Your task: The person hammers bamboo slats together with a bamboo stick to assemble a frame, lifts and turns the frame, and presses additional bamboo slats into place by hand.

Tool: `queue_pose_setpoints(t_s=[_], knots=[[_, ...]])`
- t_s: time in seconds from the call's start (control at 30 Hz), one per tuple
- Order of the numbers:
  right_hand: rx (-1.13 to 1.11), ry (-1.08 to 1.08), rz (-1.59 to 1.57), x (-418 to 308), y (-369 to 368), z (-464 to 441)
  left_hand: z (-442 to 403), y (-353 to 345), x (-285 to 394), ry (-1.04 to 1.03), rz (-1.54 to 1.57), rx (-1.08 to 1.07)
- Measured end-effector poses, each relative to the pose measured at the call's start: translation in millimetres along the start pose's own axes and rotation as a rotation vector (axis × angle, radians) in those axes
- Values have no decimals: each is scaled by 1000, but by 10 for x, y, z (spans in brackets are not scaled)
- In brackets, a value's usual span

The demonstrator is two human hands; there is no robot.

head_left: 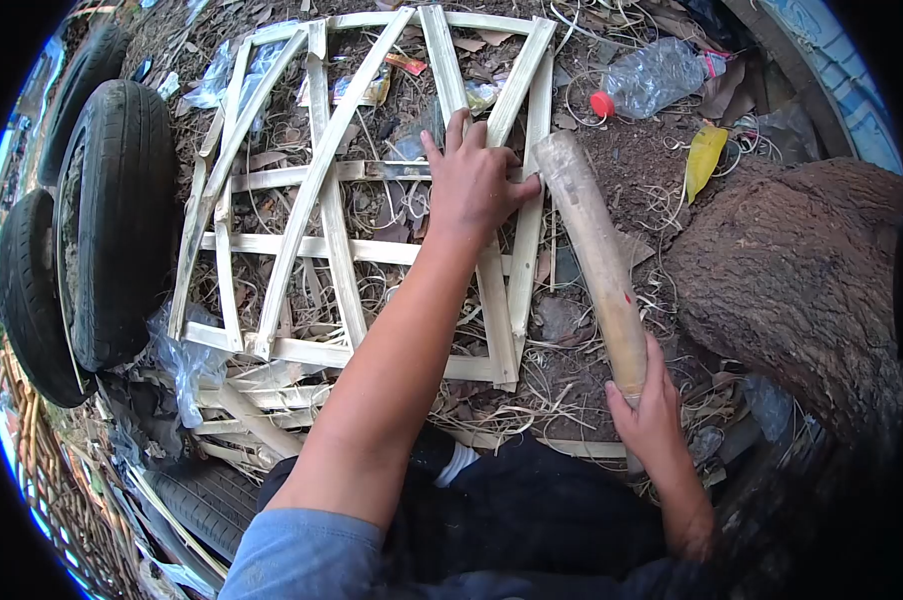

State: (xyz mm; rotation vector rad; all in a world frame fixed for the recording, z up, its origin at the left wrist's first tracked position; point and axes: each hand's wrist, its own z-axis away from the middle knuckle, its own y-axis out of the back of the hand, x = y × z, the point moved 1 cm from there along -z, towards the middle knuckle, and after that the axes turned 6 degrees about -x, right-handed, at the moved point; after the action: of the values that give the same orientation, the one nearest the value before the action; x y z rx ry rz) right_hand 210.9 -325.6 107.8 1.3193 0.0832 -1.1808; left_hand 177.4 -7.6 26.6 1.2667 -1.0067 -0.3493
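A lattice of pale split-bamboo strips [317, 243] lies on the ground, with straight and slanted strips crossing one another. My left hand [472, 182] rests on its right part, fingers bent over a crossing of strips and thumb against the rightmost strip. In my right hand [650, 405] is the lower end of a thick bamboo stick [597, 250]. The stick slants up to the left, its upper end close beside the lattice's right edge, near my left thumb. What lies under my left palm is hidden.
Tires [122, 225] stand at the left. A rough tree trunk [792, 290] is at the right. A plastic bottle [657, 78] with a red cap and a yellow leaf [706, 160] lie at the upper right. Shavings and loose strips [262, 420] litter the ground near my legs.
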Motion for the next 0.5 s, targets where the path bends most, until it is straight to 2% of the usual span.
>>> queue_pose_setpoints(t_s=[0.07,0.17,0.2,0.23,0.3,0.43,0.5], knots=[[3,24,9,-18,21,-42,-28,-28,-17,-15,-5,22],[-100,-124,112,-189,71,-57,-12,30,13,4,2,3],[-96,-25,131,-124,52,-70,-12,34,21,11,-4,-1],[-85,-24,133,-89,5,-49,-44,28,33,1,-2,5],[46,45,-62,-44,-82,47,-18,11,7,-1,-13,22],[-52,22,6,-64,-49,2,-25,4,10,0,-70,12],[4,86,-17,-85,-75,36,-53,6,3,-1,-56,20]])
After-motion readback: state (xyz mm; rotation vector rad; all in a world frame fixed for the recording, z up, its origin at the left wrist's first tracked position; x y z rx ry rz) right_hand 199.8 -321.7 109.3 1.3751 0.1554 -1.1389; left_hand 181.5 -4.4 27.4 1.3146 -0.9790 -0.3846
